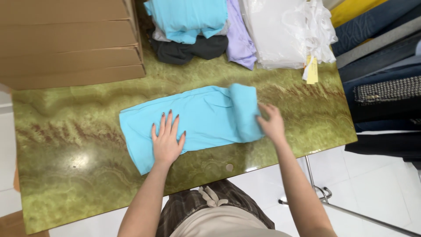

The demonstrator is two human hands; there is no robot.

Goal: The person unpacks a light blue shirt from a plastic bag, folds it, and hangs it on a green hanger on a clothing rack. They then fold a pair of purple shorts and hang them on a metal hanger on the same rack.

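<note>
The turquoise cloth (pixel 197 120) lies flat in the middle of the green marbled bench (pixel 79 162), its right end folded over. Your left hand (pixel 167 142) presses on it, palm down, fingers spread, gripping nothing. Your right hand (pixel 272 125) pinches the folded end. Behind lie stacked clothes (pixel 193 26), cardboard boxes (pixel 70 41) and plastic bags (pixel 285 30).

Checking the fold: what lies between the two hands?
In the head view, only light blue cloth lies between left hand, flat on it, and right hand, at its folded-over end.
</note>
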